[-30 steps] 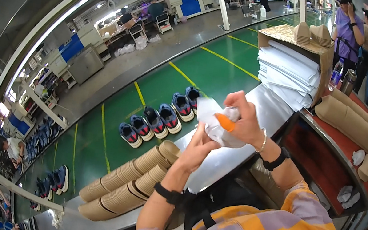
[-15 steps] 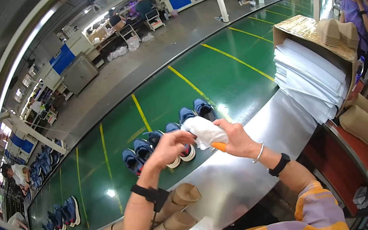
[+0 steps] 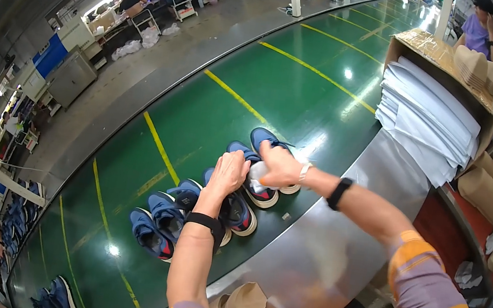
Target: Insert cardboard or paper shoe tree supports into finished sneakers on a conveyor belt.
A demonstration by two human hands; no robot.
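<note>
Several navy shoes with white soles and red accents stand in a row on the green conveyor belt. My right hand (image 3: 279, 166) is closed around a crumpled white paper wad (image 3: 258, 173), pressed down at the opening of one navy shoe (image 3: 260, 196). Beside it, my left hand (image 3: 227, 175) rests on the same shoe's upper with its fingers curled; its fingertips are partly hidden. Another shoe (image 3: 263, 137) stands just beyond my right hand, and a further shoe (image 3: 152, 233) is at the row's left end.
A carton (image 3: 444, 56) of stacked white paper sheets (image 3: 424, 117) stands at the right, with brown moulded inserts on top. More brown inserts (image 3: 247, 301) lie by the metal ledge (image 3: 337, 231) near me. More shoes (image 3: 56, 299) sit at lower left. Other people work farther off.
The white paper wad, held above the shoes before, has come down into a shoe with my right hand. My left hand has moved onto that shoe. My view has shifted.
</note>
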